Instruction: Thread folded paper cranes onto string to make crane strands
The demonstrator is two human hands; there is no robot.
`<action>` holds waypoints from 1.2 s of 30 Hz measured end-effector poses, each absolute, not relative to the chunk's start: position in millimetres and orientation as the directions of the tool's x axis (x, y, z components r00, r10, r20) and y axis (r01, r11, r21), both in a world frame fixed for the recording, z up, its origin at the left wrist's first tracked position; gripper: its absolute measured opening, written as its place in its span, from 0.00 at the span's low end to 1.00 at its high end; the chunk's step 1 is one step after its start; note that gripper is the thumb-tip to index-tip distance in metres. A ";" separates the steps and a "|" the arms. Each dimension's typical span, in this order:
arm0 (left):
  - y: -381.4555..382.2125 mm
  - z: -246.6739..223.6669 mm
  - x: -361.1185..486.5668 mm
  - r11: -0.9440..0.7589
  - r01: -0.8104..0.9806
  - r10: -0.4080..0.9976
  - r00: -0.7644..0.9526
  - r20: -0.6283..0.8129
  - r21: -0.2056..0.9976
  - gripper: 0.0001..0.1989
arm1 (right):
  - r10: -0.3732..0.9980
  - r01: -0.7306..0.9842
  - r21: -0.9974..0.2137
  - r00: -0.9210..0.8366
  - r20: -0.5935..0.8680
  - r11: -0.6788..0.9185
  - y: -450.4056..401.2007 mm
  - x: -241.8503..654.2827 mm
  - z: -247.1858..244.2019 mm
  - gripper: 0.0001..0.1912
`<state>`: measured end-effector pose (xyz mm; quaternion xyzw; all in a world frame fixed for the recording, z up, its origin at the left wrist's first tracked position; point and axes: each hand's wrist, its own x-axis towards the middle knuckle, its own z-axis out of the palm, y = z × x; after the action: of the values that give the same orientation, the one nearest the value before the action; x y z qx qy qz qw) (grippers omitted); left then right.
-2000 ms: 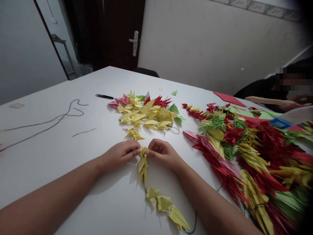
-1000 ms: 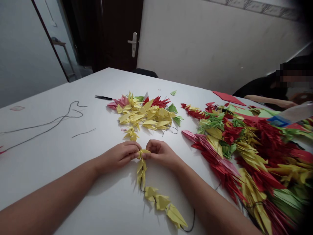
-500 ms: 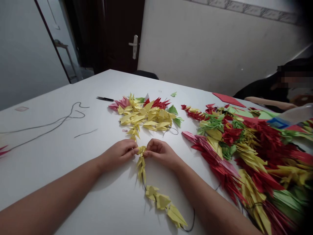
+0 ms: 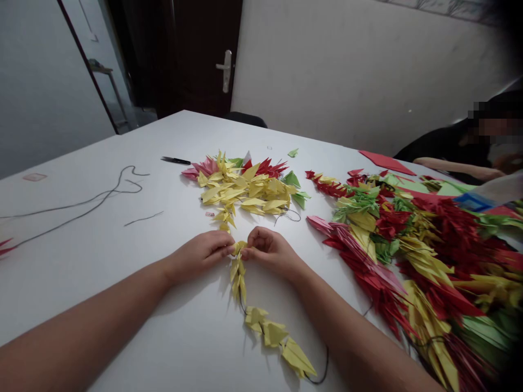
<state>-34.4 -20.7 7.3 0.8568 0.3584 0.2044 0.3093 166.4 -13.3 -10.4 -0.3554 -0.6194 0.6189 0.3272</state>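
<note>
Fingertips of the left hand (image 4: 199, 252) and the right hand (image 4: 268, 252) close in a narrow pinch from either side on the topmost yellow paper crane (image 4: 239, 247). That crane heads a strand of yellow origami cranes (image 4: 239, 280), which trails down the tabletop (image 4: 81, 261) between the forearms and ends in a loop of dark cord (image 4: 326, 366). The step in hand looks like settling this crane on the strand. The next move seems to call for a light, steady pinch, since the thin folded wings could crumple.

Just beyond the fingers lies a heap of loose yellow cranes (image 4: 245, 190), with pink, red and green ones at its edges. To the right spreads a much larger mass of red, yellow and green cranes (image 4: 388, 267). Black-handled scissors (image 4: 175, 160) and a length of loose grey cord (image 4: 81, 204) lie farther left on the white surface. A sheet of red paper (image 4: 386, 163) sits near the far edge, close to a co-worker's forearm (image 4: 449, 167). Behind the tabletop rise a pale wall (image 4: 347, 71) and a dark door (image 4: 200, 60) with a metal handle (image 4: 224, 71).
</note>
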 end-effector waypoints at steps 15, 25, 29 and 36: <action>-22.4 6.9 -35.3 -0.485 0.768 0.873 0.393 0.290 0.418 0.15 | 0.893 0.536 -0.722 -0.355 0.277 0.437 -19.1 167.6 -2.5 0.10; -22.1 2.2 -35.5 -0.465 0.783 0.881 0.363 0.303 0.414 0.15 | 0.819 0.573 -0.629 -0.540 0.192 0.525 -25.4 155.0 1.1 0.04; -22.7 1.6 -34.2 -0.449 0.822 0.877 0.328 0.352 0.350 0.15 | 0.804 0.513 -0.673 -0.554 0.214 0.533 -26.3 154.5 -0.1 0.02; -21.8 -2.1 -32.2 -0.438 0.877 0.850 0.331 0.410 0.198 0.15 | 0.792 0.376 -0.774 -0.555 0.253 0.510 -29.2 154.9 1.6 0.02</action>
<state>-32.2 -21.8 -2.1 0.8154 0.5294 0.2323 -0.0294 154.9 -29.2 1.6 -0.3590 -0.8134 0.3406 0.3058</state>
